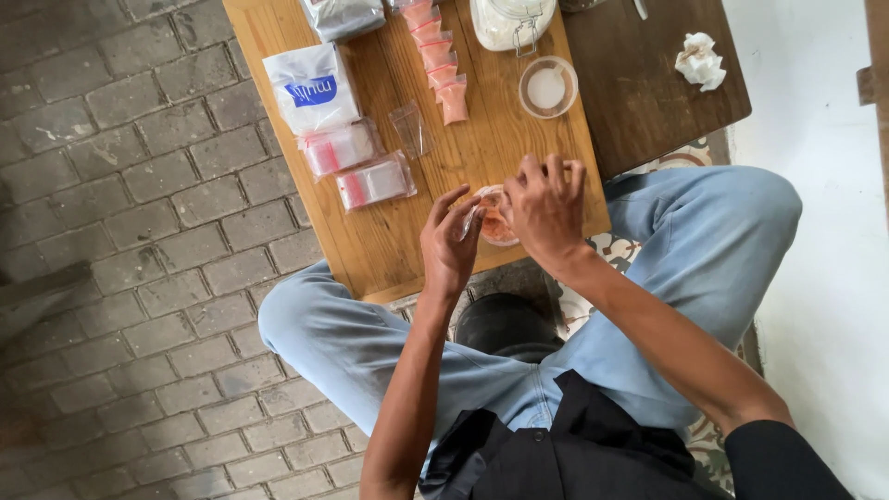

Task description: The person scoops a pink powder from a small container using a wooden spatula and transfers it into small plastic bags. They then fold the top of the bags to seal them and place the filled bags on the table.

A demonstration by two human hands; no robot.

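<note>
My left hand (448, 246) and my right hand (546, 208) are together over the near edge of a low wooden table (389, 241). Between them they hold a small clear plastic bag (493, 218) with orange-red powder in it. The left fingers pinch the bag's left side, and the right hand closes over its right side and top. Part of the bag is hidden by the right fingers. I sit cross-legged in blue jeans behind the table.
On the table lie a row of several filled orange packets (437, 54), an empty clear bag (410, 128), two packs of zip bags (356, 165), a white pouch (312, 90), a lidded glass jar (511, 20) and a small bowl of white powder (547, 87). A crumpled tissue (700, 61) lies at the right.
</note>
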